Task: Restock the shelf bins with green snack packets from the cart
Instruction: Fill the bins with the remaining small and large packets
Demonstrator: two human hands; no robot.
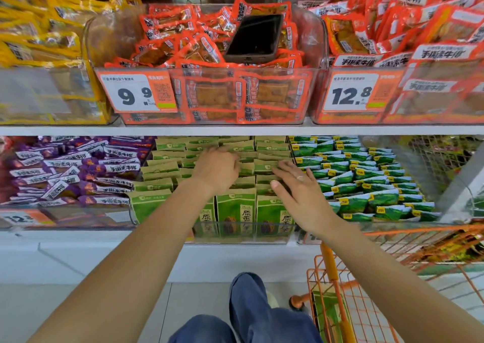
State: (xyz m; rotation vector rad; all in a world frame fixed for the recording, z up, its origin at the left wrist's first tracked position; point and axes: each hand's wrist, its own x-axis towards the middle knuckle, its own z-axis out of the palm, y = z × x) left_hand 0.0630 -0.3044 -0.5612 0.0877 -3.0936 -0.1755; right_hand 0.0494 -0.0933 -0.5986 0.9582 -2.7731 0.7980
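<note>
Green snack packets [235,211] with brown paper tops stand in rows in a clear bin [243,238] on the lower shelf, straight ahead. My left hand [218,169] lies on top of the middle rows, fingers bent down onto the packet tops. My right hand [298,190] rests flat on the packets at the bin's right side, fingers straight and spread, a ring on one finger. Neither hand holds a packet. The orange wire cart [340,285] stands at the lower right with a green packet [327,314] inside.
Left of the green bin lies a bin of purple packets [78,172]; to the right, small green-and-white packets [366,182]. On the upper shelf are yellow, orange and red packet bins; a black phone [255,38] lies on the orange packets. My blue-trousered leg [251,311] is below.
</note>
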